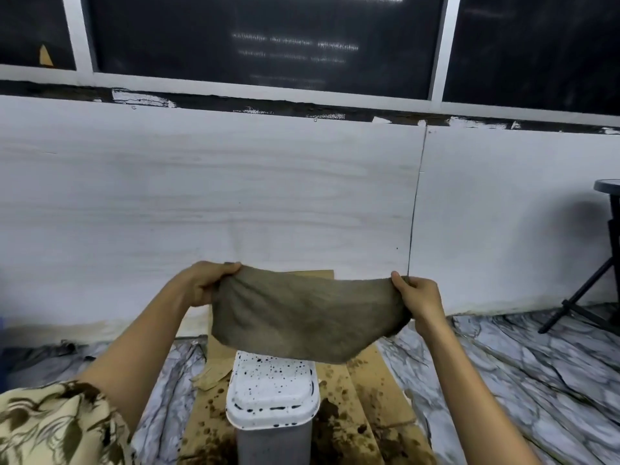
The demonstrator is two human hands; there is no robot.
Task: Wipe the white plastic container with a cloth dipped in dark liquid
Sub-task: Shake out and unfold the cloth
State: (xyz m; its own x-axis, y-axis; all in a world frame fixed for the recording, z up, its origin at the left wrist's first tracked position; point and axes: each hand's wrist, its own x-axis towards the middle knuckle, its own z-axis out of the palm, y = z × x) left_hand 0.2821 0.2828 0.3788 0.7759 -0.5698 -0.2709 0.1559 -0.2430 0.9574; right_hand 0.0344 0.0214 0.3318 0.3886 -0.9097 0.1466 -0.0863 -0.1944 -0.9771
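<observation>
Brown stained cardboard sheet (369,380), on marbled floor. White lidded plastic container (272,394), dark-speckled, upright on it. Grey-brown damp cloth (307,313), spread above the lid, pinched at corners by left hand (208,283) and right hand (417,295). Step: readying cloth. Next, likely: lower, wipe lid.

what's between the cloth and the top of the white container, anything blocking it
Nothing visible. The cloth hangs stretched between the left hand and right hand, directly above the white container. Its spotted lid is bare, with only open air between it and the cloth's lower edge.
</observation>
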